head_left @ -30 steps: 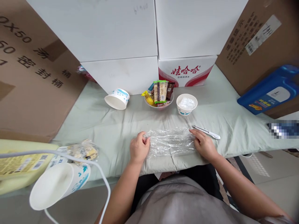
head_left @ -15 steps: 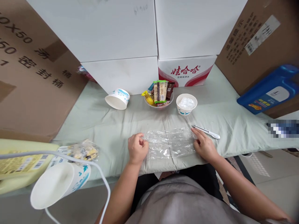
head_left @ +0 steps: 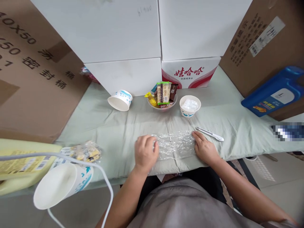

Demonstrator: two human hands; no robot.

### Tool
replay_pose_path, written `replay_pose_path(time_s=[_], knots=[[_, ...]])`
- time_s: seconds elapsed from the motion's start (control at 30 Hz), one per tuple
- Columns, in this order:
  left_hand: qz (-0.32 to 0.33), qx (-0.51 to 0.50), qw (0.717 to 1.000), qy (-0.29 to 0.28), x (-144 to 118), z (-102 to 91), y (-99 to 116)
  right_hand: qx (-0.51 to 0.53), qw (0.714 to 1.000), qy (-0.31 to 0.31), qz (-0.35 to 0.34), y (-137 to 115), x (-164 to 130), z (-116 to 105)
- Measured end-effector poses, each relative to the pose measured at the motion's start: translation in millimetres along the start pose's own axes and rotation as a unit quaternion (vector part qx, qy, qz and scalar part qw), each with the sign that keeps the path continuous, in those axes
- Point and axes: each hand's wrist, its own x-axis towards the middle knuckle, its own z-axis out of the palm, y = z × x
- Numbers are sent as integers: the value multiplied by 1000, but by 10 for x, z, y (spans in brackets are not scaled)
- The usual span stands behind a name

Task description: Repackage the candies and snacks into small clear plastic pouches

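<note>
A crinkled sheet of clear plastic wrap [head_left: 176, 145] lies flat on the pale green cloth [head_left: 114, 129] right in front of me. My left hand [head_left: 145, 152] rests on the sheet's left end, fingers curled over it. On the right end sits my right hand [head_left: 204, 149], its fingers pressing the edge down. A white utility knife [head_left: 210, 134] lies just beyond my right hand, untouched.
At the back stand a bowl of wrapped snacks [head_left: 162, 95], a paper cup with something white inside [head_left: 189, 105] and a tipped paper cup [head_left: 120, 100]. White cartons [head_left: 123, 38] and brown boxes [head_left: 35, 72] wall the table. A blue jug [head_left: 275, 91] lies right; another cup [head_left: 62, 183] and a candy bag [head_left: 86, 152] lie left.
My left hand has moved right, onto the sheet's left end, so the plastic wrap looks shorter and more bunched. My right hand has shifted slightly left along its edge.
</note>
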Motion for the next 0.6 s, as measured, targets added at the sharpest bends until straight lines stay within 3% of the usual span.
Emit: replay_pose_path(time_s=[0.13, 0.2, 0.33, 0.43, 0.53, 0.6], knots=[[137, -49, 973, -180, -84, 185, 157, -16, 1000, -5, 5, 25, -10, -33], [153, -35, 963, -218, -147, 281, 149, -32, 999, -9, 41, 111, -20, -102], [158, -25, 958, -239, -208, 332, 87, -45, 993, 32, 106, 235, -8, -290], [157, -27, 957, -241, -193, 309, 107, -20, 998, 59, 20, 93, 46, -319], [152, -30, 956, -250, -167, 297, 122, -5, 993, -14, -119, -153, 96, -188], [147, -24, 954, -258, -156, 283, 49, -3, 984, -68, -163, -250, 103, -70]])
